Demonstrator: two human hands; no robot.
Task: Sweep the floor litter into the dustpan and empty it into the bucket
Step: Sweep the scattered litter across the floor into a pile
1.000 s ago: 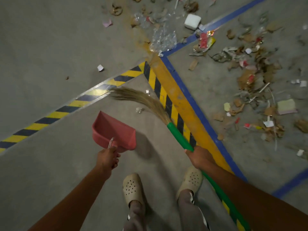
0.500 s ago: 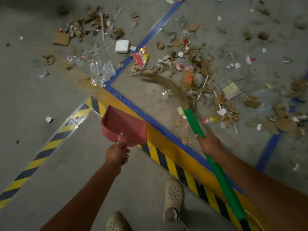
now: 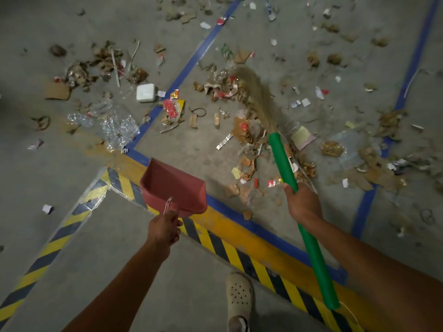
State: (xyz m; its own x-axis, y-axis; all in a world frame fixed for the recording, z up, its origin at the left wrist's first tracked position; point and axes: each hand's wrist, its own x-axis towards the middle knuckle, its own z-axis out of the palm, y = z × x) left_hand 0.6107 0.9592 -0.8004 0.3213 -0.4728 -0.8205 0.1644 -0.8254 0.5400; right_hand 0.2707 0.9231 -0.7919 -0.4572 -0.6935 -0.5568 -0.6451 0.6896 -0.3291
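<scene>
My left hand point(image 3: 164, 227) grips the dustpan point(image 3: 173, 185) by its handle, kept ready. My right hand point(image 3: 303, 203) clasps the broom point(image 3: 282, 159), its bristles reaching into the far litter point(image 3: 249, 135).

Broom bristles point(image 3: 257, 99) blurred; dustpan handle point(image 3: 168, 204) mostly hidden in the left hand point(image 3: 164, 230); far litter point(image 3: 330, 27) too small to name.

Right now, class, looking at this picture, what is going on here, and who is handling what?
A person is sweeping a littered floor. The right hand grips the green broom, its bristles lying among paper and cardboard scraps beyond the blue floor line. The left hand holds the red dustpan over the striped tape; it looks empty. No bucket is in view.
</scene>
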